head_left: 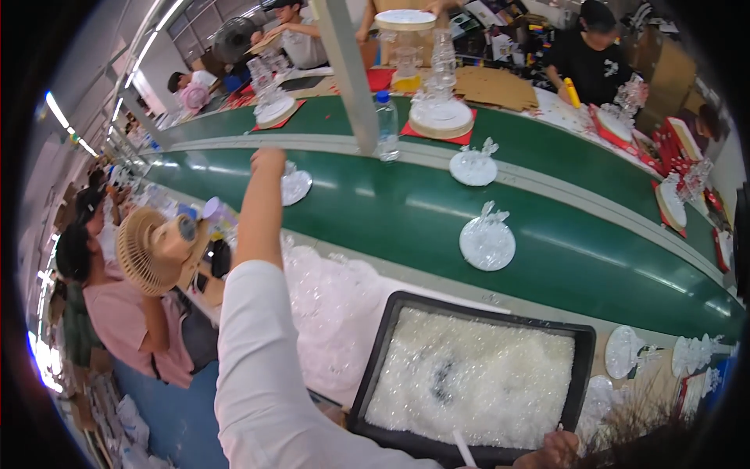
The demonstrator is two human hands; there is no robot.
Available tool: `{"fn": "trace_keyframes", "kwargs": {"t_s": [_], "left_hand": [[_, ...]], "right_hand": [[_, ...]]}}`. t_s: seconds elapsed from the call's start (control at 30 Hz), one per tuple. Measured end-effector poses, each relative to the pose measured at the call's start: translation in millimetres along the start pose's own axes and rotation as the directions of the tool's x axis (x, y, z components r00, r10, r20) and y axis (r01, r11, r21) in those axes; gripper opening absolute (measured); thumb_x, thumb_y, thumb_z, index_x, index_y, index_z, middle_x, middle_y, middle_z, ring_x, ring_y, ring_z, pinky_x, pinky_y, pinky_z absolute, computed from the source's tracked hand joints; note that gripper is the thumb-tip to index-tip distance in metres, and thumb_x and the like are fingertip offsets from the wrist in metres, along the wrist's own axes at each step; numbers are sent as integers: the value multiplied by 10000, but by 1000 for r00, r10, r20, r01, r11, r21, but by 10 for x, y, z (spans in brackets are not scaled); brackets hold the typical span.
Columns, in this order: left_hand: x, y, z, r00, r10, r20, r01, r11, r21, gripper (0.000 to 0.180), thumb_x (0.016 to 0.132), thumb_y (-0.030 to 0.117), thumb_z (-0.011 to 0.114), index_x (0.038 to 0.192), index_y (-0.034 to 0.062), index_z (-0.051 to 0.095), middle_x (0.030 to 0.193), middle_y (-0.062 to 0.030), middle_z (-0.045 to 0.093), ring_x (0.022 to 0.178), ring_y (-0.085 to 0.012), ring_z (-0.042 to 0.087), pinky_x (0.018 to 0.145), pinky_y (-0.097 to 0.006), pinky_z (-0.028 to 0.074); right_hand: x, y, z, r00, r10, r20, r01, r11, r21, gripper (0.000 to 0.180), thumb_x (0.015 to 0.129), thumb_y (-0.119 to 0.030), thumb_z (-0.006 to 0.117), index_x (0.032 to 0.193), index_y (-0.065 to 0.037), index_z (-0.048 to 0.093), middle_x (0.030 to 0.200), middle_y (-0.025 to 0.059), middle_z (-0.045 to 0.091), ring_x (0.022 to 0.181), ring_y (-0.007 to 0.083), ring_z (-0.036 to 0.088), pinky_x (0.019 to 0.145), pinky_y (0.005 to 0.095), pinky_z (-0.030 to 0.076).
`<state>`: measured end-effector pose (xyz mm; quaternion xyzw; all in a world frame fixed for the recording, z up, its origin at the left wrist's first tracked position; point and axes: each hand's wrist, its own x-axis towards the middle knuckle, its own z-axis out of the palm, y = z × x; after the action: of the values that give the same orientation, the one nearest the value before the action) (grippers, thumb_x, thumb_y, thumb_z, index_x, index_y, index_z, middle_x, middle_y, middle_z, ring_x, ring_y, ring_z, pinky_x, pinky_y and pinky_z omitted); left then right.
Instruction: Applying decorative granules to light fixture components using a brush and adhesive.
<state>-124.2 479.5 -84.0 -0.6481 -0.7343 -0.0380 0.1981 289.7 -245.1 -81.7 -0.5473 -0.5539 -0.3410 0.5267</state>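
My left arm, in a white sleeve, stretches over the green conveyor belt. At its end my left hand (268, 160) looks closed, its fingertips turned away. Just right of that wrist lies a white glittery disc (296, 186), partly behind my forearm. My right hand (556, 449) is at the lower edge by the near right corner of a black tray (584, 367). Its fingers are curled, and what they hold, if anything, is hidden. White sparkling granules (500, 359) fill the tray. A thin white stick (463, 448) slants over its near rim, left of my right hand.
Two more glittery discs with clear figures, a nearer disc (487, 243) and a farther disc (473, 167), lie across the belt. A water bottle (387, 129) stands by a metal post (348, 78). Left are clear plastic (332, 313), a fan (152, 250) and a co-worker (137, 320). Others work opposite.
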Motion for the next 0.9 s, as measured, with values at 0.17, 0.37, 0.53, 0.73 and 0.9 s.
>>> {"fn": "trace_keyframes", "kwargs": {"t_s": [0.17, 0.37, 0.53, 0.73, 0.9], "left_hand": [[-103, 337, -175, 875, 374, 308, -382, 924, -35, 343, 721, 16, 692, 1062, -16, 681, 1144, -220, 662, 1103, -370, 629, 905, -453, 534], [-195, 422, -952, 670, 726, 156, -739, 672, 43, 168, 757, 21, 590, 882, -39, 685, 985, -267, 677, 920, -395, 677, 754, -467, 538], [-1404, 938, -2487, 318, 906, -280, -919, 367, 145, 159, 776, 15, 633, 935, 9, 634, 955, -195, 667, 922, -387, 651, 785, -469, 529], [-3663, 1347, -3456, -109, 907, -407, -989, -58, 137, 168, 805, 125, 622, 966, 78, 621, 882, -95, 639, 908, -264, 662, 738, -373, 551], [-4944, 1755, -3299, -400, 702, -589, -863, -505, -15, 76, 722, 103, 647, 738, 35, 617, 731, -76, 635, 730, -252, 678, 642, -362, 560]], "right_hand": [[378, 256, -170, 71, -602, 796, 887, 403, 226, 143, 912, -57, 483, 900, 28, 597, 878, 199, 605, 664, 340, 610, 535, 407, 511], [50, -289, 111, 828, 264, 495, -90, 933, -348, 202, 706, 45, 574, 871, -13, 676, 983, 198, 679, 639, 304, 658, 515, 359, 502], [306, -359, -69, 797, 281, 534, -130, 944, -303, 248, 761, 75, 569, 988, 27, 657, 1043, 211, 653, 885, 370, 662, 637, 362, 521], [754, -476, 8, 789, 421, 447, -340, 906, -252, 511, 747, 7, 694, 1248, 1, 595, 1188, 130, 642, 568, 134, 456, 523, 271, 396], [720, -429, 109, 585, 438, 682, -461, 872, -164, 571, 690, -106, 785, 1225, -34, 599, 1034, 192, 677, 745, 323, 642, 599, 337, 496]]}}
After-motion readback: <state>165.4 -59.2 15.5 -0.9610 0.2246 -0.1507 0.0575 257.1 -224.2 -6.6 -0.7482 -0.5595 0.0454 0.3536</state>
